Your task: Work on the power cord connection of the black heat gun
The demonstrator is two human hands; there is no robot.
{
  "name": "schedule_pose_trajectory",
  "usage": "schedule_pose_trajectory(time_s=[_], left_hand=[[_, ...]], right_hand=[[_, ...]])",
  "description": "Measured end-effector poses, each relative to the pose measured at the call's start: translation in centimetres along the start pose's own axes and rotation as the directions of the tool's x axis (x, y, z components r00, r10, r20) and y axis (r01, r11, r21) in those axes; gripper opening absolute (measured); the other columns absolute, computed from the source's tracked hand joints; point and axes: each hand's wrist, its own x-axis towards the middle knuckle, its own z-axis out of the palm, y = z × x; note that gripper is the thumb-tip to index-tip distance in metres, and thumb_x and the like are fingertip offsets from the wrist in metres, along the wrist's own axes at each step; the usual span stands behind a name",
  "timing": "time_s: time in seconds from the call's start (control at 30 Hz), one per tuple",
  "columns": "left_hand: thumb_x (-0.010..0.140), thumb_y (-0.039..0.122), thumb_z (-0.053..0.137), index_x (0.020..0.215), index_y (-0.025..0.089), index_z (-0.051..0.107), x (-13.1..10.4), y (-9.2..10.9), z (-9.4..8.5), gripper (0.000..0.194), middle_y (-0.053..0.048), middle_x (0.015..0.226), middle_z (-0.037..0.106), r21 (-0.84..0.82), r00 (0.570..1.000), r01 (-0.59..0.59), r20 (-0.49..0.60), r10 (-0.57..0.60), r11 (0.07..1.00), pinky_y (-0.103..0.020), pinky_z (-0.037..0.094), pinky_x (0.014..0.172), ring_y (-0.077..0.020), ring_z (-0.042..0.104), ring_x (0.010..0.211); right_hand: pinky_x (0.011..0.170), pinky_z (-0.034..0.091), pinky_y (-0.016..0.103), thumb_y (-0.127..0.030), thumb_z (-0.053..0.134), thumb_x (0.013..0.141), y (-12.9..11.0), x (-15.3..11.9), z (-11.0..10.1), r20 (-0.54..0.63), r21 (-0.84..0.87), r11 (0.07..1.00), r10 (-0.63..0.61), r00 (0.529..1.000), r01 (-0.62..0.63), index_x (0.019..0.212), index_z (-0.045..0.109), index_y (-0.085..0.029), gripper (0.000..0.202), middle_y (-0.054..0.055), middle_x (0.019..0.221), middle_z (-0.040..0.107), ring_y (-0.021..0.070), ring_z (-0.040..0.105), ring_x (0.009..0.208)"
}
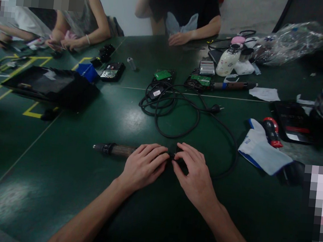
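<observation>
An electric screwdriver (pixel 120 150) lies across the green table, its tip toward the left. My left hand (pixel 146 164) is closed over the screwdriver's rear part, which the fingers mostly hide. Just beyond that end, the fingers of my right hand (pixel 193 171) pinch a small black cable connector (pixel 172 156) at the tool's tail. Whether the connector is seated in the screwdriver cannot be made out. The black cable (pixel 234 154) curves from near my right hand to a loose coil around a power adapter (pixel 157 92). Its mains plug (pixel 215 108) lies on the table.
Opened hard drives (pixel 112 71) and a second electric screwdriver (pixel 233 86) lie farther back. On the right are a glove (pixel 265 150), a red-and-black screwdriver (pixel 273 132) and a black device (pixel 292 122). A black tray (pixel 51 83) stands left. Co-workers sit across the table.
</observation>
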Motion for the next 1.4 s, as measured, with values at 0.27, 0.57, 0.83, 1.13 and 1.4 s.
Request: schedule_pose_trajectory(time_s=[0.27, 0.57, 0.83, 1.13, 1.4], left_hand=[[0.101, 0.027, 0.066, 0.118, 0.023, 0.066, -0.03, 0.04, 0.06, 0.018, -0.004, 0.129, 0.070, 0.026, 0.999, 0.029, -0.018, -0.029, 0.999, -0.040, 0.052, 0.096, -0.0230, 0.065, 0.118], [0.101, 0.025, 0.063, 0.118, 0.024, 0.066, 0.00, 0.08, -0.07, 0.017, -0.003, 0.132, 0.070, 0.022, 1.000, 0.019, 0.007, -0.019, 1.000, -0.041, 0.052, 0.096, -0.0232, 0.065, 0.119], [0.100, 0.023, 0.063, 0.119, 0.025, 0.066, -0.01, 0.01, -0.10, 0.019, -0.003, 0.133, 0.069, 0.035, 1.000, -0.003, 0.024, 0.002, 0.999, -0.041, 0.052, 0.097, -0.0232, 0.065, 0.119], [0.100, 0.023, 0.062, 0.120, 0.026, 0.067, -0.18, -0.05, -0.05, 0.021, -0.005, 0.133, 0.069, 0.021, 0.999, -0.014, 0.031, 0.014, 1.000, -0.041, 0.053, 0.098, -0.0241, 0.066, 0.119], [0.100, 0.026, 0.064, 0.120, 0.024, 0.066, -0.03, -0.03, -0.08, 0.020, -0.004, 0.133, 0.069, 0.010, 0.999, -0.003, 0.034, 0.002, 1.000, -0.041, 0.052, 0.098, -0.0233, 0.066, 0.119]], right_hand=[[0.114, 0.044, 0.053, -0.015, 0.063, 0.097, 0.01, -0.01, 0.07, 0.006, -0.004, 1.000, 0.006, 1.000, -0.006, 0.102, 0.063, -0.025, 0.011, 0.008, 0.139, 0.067, 0.0287, 0.055, 0.140], [0.115, 0.044, 0.052, -0.015, 0.063, 0.097, 0.08, 0.02, 0.07, 0.003, 0.000, 1.000, 0.002, 1.000, -0.002, 0.102, 0.063, -0.025, 0.011, 0.008, 0.140, 0.067, 0.0285, 0.054, 0.140], [0.115, 0.044, 0.052, -0.015, 0.063, 0.097, 0.07, -0.14, 0.07, 0.009, -0.003, 1.000, 0.009, 1.000, -0.009, 0.102, 0.063, -0.024, 0.010, 0.007, 0.140, 0.067, 0.0282, 0.054, 0.141], [0.114, 0.045, 0.056, -0.014, 0.062, 0.097, -0.15, 0.12, -0.13, 0.003, 0.002, 1.000, 0.003, 1.000, -0.003, 0.101, 0.064, -0.025, 0.012, 0.009, 0.139, 0.067, 0.0301, 0.055, 0.140], [0.114, 0.045, 0.054, -0.015, 0.062, 0.097, 0.03, 0.00, 0.03, 0.001, 0.000, 1.000, 0.002, 1.000, -0.002, 0.102, 0.063, -0.024, 0.011, 0.008, 0.140, 0.067, 0.0297, 0.055, 0.140]])
